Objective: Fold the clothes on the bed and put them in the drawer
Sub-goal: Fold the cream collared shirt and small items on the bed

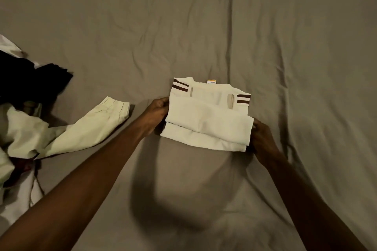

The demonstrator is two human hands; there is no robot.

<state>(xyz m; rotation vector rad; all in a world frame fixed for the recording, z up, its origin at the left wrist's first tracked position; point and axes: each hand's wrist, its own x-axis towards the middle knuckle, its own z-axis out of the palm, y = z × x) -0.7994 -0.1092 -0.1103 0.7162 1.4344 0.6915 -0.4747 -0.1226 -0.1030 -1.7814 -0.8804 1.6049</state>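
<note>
From the head view I see a folded cream garment (208, 116) with brown-striped cuffs lying at mid-bed on the wrinkled grey-brown bed sheet (204, 26), label at its far edge; the left hand (156, 115) has its grip curled round the garment's left edge, and the right hand (262, 138) holds the right edge, fingers tucked under the layers. At the left edge of the bed I note an unfolded pile: a pale green garment (85, 128) with one pleated end stretched toward the hands, dark clothes (30, 81) behind it, all well apart from the folded piece
</note>
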